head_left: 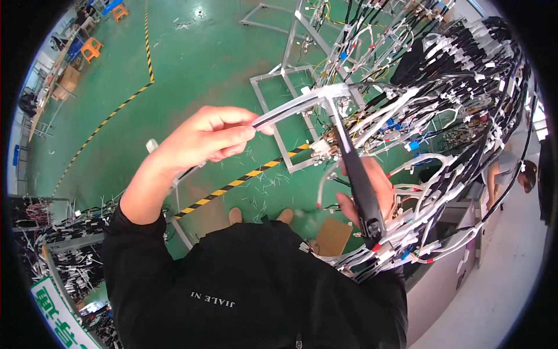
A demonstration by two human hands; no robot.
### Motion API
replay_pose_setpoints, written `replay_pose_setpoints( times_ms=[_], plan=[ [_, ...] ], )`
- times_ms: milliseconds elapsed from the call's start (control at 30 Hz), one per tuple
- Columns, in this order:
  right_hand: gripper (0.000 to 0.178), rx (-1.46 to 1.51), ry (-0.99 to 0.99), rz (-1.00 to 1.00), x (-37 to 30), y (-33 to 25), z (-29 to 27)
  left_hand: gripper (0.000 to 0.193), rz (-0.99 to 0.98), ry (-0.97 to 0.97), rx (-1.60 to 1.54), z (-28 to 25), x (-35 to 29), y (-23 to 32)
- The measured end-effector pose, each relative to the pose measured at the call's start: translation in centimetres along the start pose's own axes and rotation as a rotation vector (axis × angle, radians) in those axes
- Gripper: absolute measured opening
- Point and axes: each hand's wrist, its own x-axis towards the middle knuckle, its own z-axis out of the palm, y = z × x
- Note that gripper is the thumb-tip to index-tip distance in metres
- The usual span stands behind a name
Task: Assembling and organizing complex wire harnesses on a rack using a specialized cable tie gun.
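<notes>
Over green floor [192,70], pinching a grey strip [289,109] in left hand [212,138]. Slanting far and right toward black tool [362,195] gripped in right hand [381,186].

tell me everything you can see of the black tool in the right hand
The black tool looks like plastic: a long, narrow body, broad at the near end, slimming to a paler far end. It slants up and leftward, the right hand around it from below. Its tip overlaps a pale strip; whether they touch is unclear.
</notes>
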Motion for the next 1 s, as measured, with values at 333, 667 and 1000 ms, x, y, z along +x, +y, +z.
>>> replay_pose_setpoints(
  times_ms=[333,667,1000],
  plan=[
    [0.053,-0.126,-0.145,0.023,0.5,-1.2,0.9,0.021,0.024,0.190,0.236,3.8,4.0,-3.1],
    [0.059,0.078,0.019,0.077,-0.6,-0.1,-0.4,0.021,-0.020,0.014,0.123,3.3,1.9,-0.8],
    [0.057,0.117,0.007,0.084,-0.4,-0.5,-0.9,0.021,-0.003,0.058,0.213,3.4,2.6,-1.5]
  ],
)
